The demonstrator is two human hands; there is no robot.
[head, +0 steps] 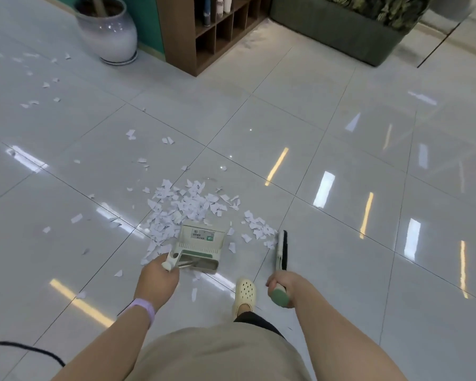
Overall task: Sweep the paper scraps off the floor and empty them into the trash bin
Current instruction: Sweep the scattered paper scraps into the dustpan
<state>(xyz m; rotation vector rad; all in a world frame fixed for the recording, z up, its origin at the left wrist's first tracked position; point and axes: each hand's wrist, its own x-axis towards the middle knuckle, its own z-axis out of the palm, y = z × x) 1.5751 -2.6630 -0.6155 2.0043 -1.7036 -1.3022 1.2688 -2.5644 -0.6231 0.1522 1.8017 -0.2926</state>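
A heap of white paper scraps (184,210) lies on the glossy tiled floor, with looser bits spread toward the far left (44,83). My left hand (157,281) grips the handle of a cream dustpan (199,247), which stands on the floor at the heap's near edge. My right hand (282,287) grips the green-ended handle of a broom. The broom head (282,250), dark-bristled, sits on the floor just right of the scraps. No trash bin is in view.
A white ceramic pot (107,31) stands at the back left beside a wooden cubby shelf (209,31). A dark planter with foliage (341,31) lies at the back right. My foot in a cream clog (245,296) is between my hands. A black cable (25,350) crosses the lower left.
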